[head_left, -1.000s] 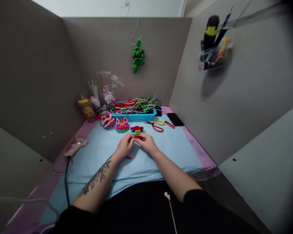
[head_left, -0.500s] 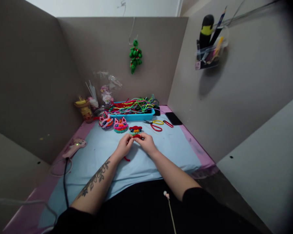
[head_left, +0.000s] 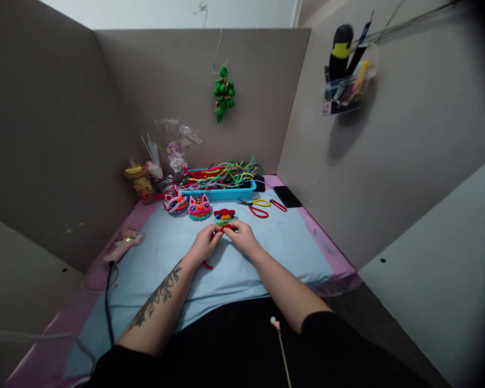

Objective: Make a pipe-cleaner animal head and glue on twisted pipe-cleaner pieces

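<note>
Between my fingertips is a red pipe cleaner [head_left: 225, 228], bent near its middle, with a loose end showing below my left wrist. My left hand [head_left: 206, 241] pinches it from the left, and my right hand [head_left: 242, 237] pinches it from the right. Just beyond my fingers sits a small fuzzy head [head_left: 224, 216] with a red top, blue eyes and a green lower edge. To its left stand a pink-eared fuzzy head [head_left: 200, 208] and another multicoloured one [head_left: 175, 202].
A blue tray [head_left: 222, 194] heaped with coloured pipe cleaners stands at the back. Right of the heads lie red-and-yellow-handled pliers [head_left: 256, 208], a red-handled tool [head_left: 278, 205] and a black phone [head_left: 288, 196]. A pink glue gun [head_left: 123, 246] with a cord rests at left.
Both hands stay close together on the red pipe cleaner. The piece between the fingers has turned slightly, and its loose end has shifted a little left.
</note>
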A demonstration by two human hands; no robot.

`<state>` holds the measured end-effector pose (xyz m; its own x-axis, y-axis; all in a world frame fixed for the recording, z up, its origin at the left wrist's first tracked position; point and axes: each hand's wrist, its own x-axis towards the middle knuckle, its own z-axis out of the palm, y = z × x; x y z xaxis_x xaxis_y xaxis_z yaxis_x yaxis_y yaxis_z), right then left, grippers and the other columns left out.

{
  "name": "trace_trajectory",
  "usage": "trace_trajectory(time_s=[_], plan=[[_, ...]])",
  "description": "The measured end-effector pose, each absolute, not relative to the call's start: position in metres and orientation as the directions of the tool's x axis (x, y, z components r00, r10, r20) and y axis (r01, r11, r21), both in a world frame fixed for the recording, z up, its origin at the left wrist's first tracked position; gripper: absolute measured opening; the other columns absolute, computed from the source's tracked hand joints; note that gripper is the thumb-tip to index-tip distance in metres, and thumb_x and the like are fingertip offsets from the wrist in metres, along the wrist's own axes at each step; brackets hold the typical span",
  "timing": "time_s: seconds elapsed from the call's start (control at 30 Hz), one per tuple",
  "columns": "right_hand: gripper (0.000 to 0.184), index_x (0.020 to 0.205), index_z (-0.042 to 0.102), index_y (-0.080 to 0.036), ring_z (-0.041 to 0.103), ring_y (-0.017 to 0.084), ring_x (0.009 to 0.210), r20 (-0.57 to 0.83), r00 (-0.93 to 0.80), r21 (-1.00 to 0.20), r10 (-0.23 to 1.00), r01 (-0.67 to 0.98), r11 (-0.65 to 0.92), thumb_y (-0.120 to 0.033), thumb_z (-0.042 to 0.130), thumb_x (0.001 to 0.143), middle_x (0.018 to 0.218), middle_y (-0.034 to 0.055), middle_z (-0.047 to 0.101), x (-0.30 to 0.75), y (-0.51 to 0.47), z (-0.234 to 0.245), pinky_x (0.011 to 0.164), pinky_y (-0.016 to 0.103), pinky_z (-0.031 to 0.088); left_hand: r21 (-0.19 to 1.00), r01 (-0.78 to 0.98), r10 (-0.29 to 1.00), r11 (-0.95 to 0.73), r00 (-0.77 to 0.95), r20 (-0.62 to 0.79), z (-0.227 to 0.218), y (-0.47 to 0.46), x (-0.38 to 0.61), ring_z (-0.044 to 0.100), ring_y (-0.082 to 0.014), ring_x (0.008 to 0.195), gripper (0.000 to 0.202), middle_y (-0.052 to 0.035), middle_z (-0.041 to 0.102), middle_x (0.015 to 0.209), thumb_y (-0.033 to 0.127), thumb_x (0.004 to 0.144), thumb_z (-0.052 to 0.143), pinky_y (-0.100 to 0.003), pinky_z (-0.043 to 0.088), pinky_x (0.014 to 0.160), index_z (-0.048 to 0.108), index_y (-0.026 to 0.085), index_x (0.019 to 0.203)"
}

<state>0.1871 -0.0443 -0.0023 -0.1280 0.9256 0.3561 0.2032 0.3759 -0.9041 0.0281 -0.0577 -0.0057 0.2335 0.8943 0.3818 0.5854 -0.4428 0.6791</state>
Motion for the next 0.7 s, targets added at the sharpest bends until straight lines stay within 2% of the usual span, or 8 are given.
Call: trace_trajectory(time_s=[0.17, 0.33, 0.4, 0.47, 0.53, 0.6, 0.63, 0.7], plan=[[0.011, 0.065, 0.062, -0.016, 0.052, 0.014, 0.067, 0.43, -0.173, -0.827, 0.886, 0.319, 0.464, -0.023, 0.058, 0.073, 0.065, 0.0002, 0.056, 0.194, -0.04, -0.001, 0.064, 0.025, 0.039, 0.657, 0.62, 0.903, -0.43, 0.282, 0.325, -0.005, -0.057, 0.023, 0.054, -0.0139, 0.067, 0.016, -0.0034, 0.064, 0.081, 0.027, 0.08, 0.052, -0.026, 0.042, 0.065, 0.062, 0.017, 0.089], [0.012, 0.063, 0.061, -0.017, 0.05, 0.013, 0.066, 0.437, -0.236, -0.794, 0.868, 0.352, 0.496, -0.023, 0.057, 0.073, 0.064, 0.0001, 0.053, 0.198, -0.037, 0.001, 0.064, 0.026, 0.039, 0.628, 0.635, 0.893, -0.45, 0.299, 0.337, -0.002, -0.058, 0.019, 0.056, -0.0158, 0.073, 0.016, -0.0042, 0.065, 0.081, 0.028, 0.079, 0.053, -0.027, 0.042, 0.07, 0.065, 0.017, 0.084], [0.012, 0.063, 0.061, -0.017, 0.05, 0.013, 0.065, 0.437, -0.256, -0.786, 0.862, 0.357, 0.505, -0.022, 0.057, 0.073, 0.064, 0.0002, 0.054, 0.198, -0.037, 0.001, 0.064, 0.026, 0.038, 0.642, 0.627, 0.897, -0.442, 0.294, 0.33, 0.0, -0.059, 0.02, 0.056, -0.0157, 0.072, 0.017, -0.0037, 0.064, 0.079, 0.029, 0.079, 0.054, -0.027, 0.042, 0.069, 0.065, 0.017, 0.081], [0.011, 0.062, 0.061, -0.017, 0.05, 0.013, 0.066, 0.438, -0.269, -0.786, 0.858, 0.348, 0.51, -0.021, 0.057, 0.072, 0.064, 0.0002, 0.054, 0.199, -0.037, 0.001, 0.064, 0.026, 0.038, 0.705, 0.587, 0.917, -0.399, 0.256, 0.305, 0.004, -0.06, 0.02, 0.055, -0.0148, 0.068, 0.018, -0.0029, 0.063, 0.075, 0.033, 0.077, 0.056, -0.026, 0.042, 0.066, 0.064, 0.017, 0.076], [0.01, 0.062, 0.061, -0.017, 0.049, 0.013, 0.065, 0.428, -0.243, -0.816, 0.871, 0.312, 0.488, -0.023, 0.059, 0.07, 0.064, -0.0002, 0.054, 0.199, -0.037, 0.001, 0.063, 0.026, 0.038, 0.831, 0.465, 0.952, -0.305, 0.175, 0.251, 0.01, -0.061, 0.018, 0.052, -0.0126, 0.061, 0.021, -0.0016, 0.062, 0.071, 0.037, 0.073, 0.06, -0.024, 0.04, 0.059, 0.061, 0.016, 0.076], [0.011, 0.062, 0.06, -0.017, 0.047, 0.011, 0.059, 0.367, -0.173, -0.892, 0.914, 0.213, 0.398, -0.026, 0.061, 0.069, 0.06, -0.0018, 0.051, 0.2, -0.035, 0.002, 0.058, 0.024, 0.037, 0.961, 0.216, 0.983, -0.173, 0.092, 0.156, 0.016, -0.06, 0.013, 0.047, -0.0094, 0.052, 0.028, -0.0011, 0.062, 0.07, 0.041, 0.072, 0.062, -0.021, 0.037, 0.05, 0.059, 0.016, 0.084], [0.014, 0.063, 0.059, -0.017, 0.044, 0.01, 0.054, 0.307, -0.13, -0.938, 0.943, 0.126, 0.322, -0.03, 0.062, 0.069, 0.057, -0.003, 0.049, 0.2, -0.033, 0.002, 0.054, 0.023, 0.035, 0.993, 0.055, 0.992, -0.108, 0.066, 0.104, 0.019, -0.059, 0.011, 0.046, -0.0081, 0.049, 0.032, -0.0017, 0.063, 0.071, 0.043, 0.072, 0.061, -0.02, 0.035, 0.047, 0.058, 0.016, 0.089], [0.02, 0.062, 0.056, -0.017, 0.036, 0.007, 0.045, 0.155, -0.061, -0.983, 0.986, -0.112, 0.147, -0.036, 0.064, 0.066, 0.051, -0.0053, 0.044, 0.2, -0.03, 0.004, 0.044, 0.021, 0.029, 0.971, -0.238, 0.999, -0.017, 0.03, 0.025, 0.022, -0.056, 0.008, 0.047, -0.0069, 0.048, 0.037, -0.0033, 0.064, 0.074, 0.045, 0.073, 0.061, -0.018, 0.035, 0.045, 0.056, 0.016, 0.096]])
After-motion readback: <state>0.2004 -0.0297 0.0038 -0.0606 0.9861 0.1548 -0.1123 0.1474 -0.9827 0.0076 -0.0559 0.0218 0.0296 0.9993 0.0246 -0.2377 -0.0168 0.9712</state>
